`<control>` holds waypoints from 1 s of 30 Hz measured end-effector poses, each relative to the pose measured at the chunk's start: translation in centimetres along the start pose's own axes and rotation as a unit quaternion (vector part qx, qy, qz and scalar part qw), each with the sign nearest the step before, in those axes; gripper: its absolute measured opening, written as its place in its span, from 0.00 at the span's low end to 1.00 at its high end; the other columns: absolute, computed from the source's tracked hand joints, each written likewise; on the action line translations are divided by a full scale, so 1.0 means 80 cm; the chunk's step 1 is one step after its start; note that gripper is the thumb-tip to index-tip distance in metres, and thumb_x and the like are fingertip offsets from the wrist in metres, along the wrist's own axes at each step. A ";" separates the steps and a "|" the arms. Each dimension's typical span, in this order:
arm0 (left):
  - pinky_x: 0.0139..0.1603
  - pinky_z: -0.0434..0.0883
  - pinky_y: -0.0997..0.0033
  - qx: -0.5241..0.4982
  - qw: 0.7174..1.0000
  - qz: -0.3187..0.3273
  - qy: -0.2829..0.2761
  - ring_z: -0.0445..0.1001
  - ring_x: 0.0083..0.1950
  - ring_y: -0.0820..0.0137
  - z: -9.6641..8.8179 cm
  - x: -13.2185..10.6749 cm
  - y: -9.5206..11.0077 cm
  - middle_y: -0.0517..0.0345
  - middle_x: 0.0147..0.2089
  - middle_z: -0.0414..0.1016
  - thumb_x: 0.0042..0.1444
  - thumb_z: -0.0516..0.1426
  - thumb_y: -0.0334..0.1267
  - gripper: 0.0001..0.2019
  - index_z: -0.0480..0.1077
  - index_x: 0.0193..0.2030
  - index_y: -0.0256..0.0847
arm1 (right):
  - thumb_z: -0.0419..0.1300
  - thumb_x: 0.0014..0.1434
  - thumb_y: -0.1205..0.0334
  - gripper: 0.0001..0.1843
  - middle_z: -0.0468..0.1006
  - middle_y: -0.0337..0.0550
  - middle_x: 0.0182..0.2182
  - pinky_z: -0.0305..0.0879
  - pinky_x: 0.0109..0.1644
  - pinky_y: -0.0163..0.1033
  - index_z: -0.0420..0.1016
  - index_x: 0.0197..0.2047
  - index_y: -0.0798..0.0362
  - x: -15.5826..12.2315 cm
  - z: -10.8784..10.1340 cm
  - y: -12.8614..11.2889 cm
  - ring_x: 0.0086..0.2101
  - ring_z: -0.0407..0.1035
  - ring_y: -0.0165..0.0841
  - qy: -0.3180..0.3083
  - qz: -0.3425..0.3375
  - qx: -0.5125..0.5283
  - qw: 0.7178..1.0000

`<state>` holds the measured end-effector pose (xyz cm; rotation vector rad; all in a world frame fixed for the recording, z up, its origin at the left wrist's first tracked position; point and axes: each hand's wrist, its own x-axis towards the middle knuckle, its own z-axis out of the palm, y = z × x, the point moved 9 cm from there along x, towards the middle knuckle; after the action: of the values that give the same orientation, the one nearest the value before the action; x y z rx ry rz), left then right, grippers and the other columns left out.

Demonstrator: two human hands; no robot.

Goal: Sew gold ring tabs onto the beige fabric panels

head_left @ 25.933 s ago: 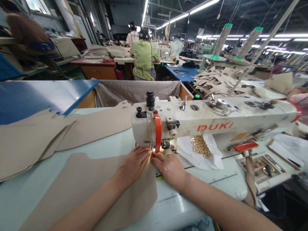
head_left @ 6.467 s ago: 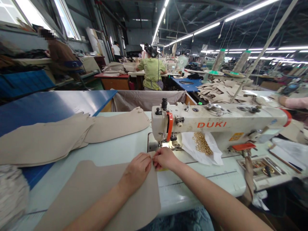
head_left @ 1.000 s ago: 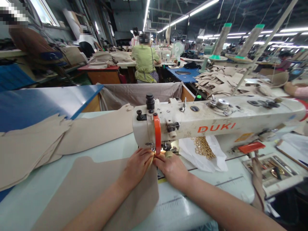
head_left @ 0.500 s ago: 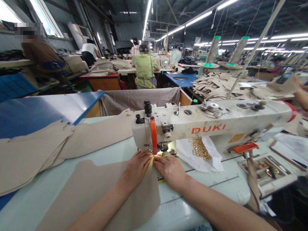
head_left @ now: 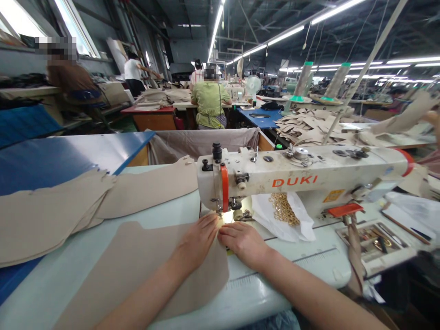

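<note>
A large beige panel (head_left: 137, 261), seemingly cloth or leather, lies flat on the pale machine table (head_left: 275, 293). Its right edge runs up toward the lit needle area of a white sewing machine (head_left: 292, 169). My left hand (head_left: 197, 240) rests on the panel just left of the needle area, fingers together and pressed on the material. From the other side my right hand (head_left: 245, 243) has its fingers closed at the same edge, in front of the presser foot. My fingertips nearly meet there and hide the edge between them.
Stacked beige pieces (head_left: 44, 211) lie at left. Gold-coloured metal rings (head_left: 283, 208) sit on white plastic (head_left: 305, 229) behind the needle area. A tool tray (head_left: 378, 243) stands at right. A co-worker's hand (head_left: 433, 117) is at the far right edge.
My viewpoint has shifted slightly, so the machine head appears further right. Both hands stay at the panel's edge, now a little below the needle area. The co-worker's beige piece at right is raised higher.
</note>
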<state>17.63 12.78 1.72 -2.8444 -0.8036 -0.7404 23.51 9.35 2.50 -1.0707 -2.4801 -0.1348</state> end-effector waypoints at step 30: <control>0.50 0.73 0.61 0.033 0.999 0.015 -0.007 0.74 0.50 0.61 0.001 0.009 -0.004 0.46 0.45 0.78 0.64 0.41 0.31 0.19 0.73 0.45 0.35 | 0.58 0.61 0.66 0.05 0.78 0.45 0.44 0.65 0.51 0.36 0.74 0.37 0.58 0.009 0.015 0.012 0.46 0.70 0.34 -0.038 0.039 -0.005 0.999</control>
<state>18.00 13.42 1.97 -2.7995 -0.7719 -0.6766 23.34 10.83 1.67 -1.1946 -2.5022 -0.0848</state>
